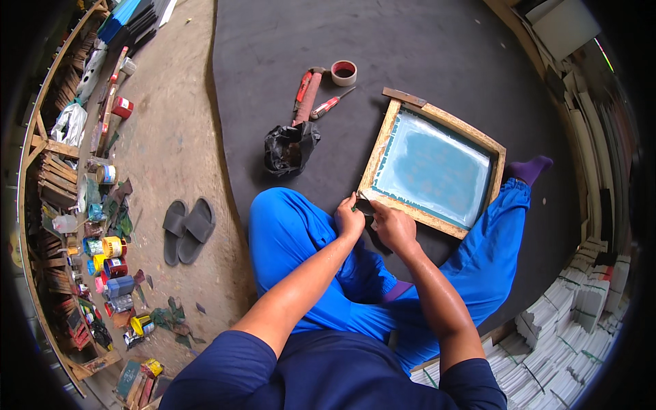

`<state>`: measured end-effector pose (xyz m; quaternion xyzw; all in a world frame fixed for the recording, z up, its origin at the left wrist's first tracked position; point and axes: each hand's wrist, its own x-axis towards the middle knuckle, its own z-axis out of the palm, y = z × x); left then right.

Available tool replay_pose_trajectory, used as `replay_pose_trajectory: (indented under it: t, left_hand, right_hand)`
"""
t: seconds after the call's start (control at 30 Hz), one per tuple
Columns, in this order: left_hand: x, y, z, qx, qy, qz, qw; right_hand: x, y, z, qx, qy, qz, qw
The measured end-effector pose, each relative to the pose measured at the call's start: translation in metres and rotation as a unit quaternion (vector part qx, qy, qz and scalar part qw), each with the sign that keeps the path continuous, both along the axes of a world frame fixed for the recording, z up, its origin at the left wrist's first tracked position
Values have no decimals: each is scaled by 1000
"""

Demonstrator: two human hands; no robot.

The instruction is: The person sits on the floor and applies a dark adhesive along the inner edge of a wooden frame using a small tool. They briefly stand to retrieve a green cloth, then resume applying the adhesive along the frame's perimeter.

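**Operator:** Dark matting (410, 61) covers the floor where the person sits cross-legged in blue trousers. Where is the workpiece?

**Inspector:** The wooden screen frame (432, 169) lies flat on the matting, its near-left corner touching the person's knee area. Its mesh is coated teal, with a paler patch in the middle. The left hand (350, 217) and right hand (393, 225) meet at that corner, both pinched on a small dark piece (364, 203) at the frame edge; what it is cannot be told.

**Operator:** Progress?

**Inspector:** Judged from the layout, work is at one corner only; the other three sides show no hands or tools on them.

**Operator:** Clearance?

**Inspector:** Matting is open beyond the frame. A tape roll (344, 72), a red-handled tool (331, 104) and a black bag (290, 147) lie to the far left, well apart. Paper stacks (574, 328) crowd the right side.
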<state>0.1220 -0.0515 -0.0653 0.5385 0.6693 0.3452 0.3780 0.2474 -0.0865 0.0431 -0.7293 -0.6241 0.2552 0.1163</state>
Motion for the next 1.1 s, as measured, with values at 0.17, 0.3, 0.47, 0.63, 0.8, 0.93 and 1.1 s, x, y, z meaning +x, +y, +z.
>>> replay_pose_trajectory:
  t: [0.17,0.3,0.47,0.63,0.8,0.93,1.1]
  left_hand:
    - [2,1,2,-18,-1,-6,1000]
    - [-2,0,-5,-9,18,-10,1000]
    - [-3,4,-11,-27,-40,-8,999]
    - [-2,1,-3,-13,-44,-5,999]
    - [1,0,-8,-16,1,7,1000]
    - [4,1,-2,-27,-11,15,999]
    - [3,2,-4,-26,-4,11,1000]
  right_hand:
    - [2,-14,-51,45,131,-52,989]
    - [-5,-1,-43,51,59,-23,997]
    - [-12,42,9,-64,-35,47,996]
    - [-5,51,20,-100,-39,70,992]
    - [9,3,14,-66,-9,-32,997]
    - [22,-19,1,-37,7,-68,997]
    - [19,-18,-8,12,15,-33,999]
